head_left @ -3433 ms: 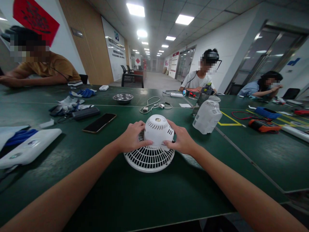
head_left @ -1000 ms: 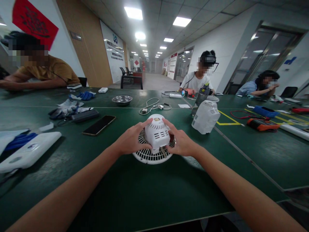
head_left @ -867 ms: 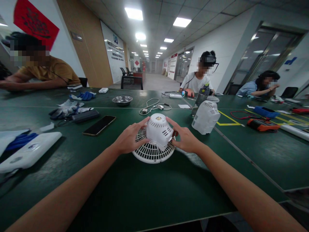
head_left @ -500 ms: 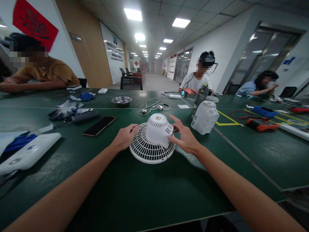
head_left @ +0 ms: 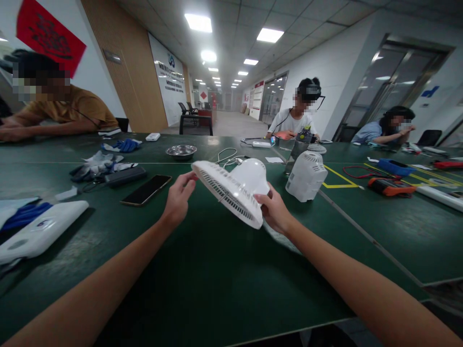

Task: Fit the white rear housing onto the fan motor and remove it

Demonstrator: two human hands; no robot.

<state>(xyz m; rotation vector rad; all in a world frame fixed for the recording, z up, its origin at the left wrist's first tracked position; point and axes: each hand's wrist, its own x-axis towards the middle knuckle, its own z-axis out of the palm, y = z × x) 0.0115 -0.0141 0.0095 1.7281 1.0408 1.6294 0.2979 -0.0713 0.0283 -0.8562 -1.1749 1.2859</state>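
A white fan head, a round grille with a domed motor housing behind it, is lifted off the green table and tilted so its grille faces down toward me. My left hand pinches the grille rim at its upper left edge. My right hand grips the lower right side, fingers wrapped behind the housing. Both hands are closed on the fan.
A second white fan housing stands just right of my hands. A black phone, a dark case, gloves and a steel bowl lie to the left and behind. White devices sit at far left. Three other people sit around the table.
The fan lay grille-down on the table with both hands on its housing. Since then my hands shifted to the rim and raised and tipped it up off the table.
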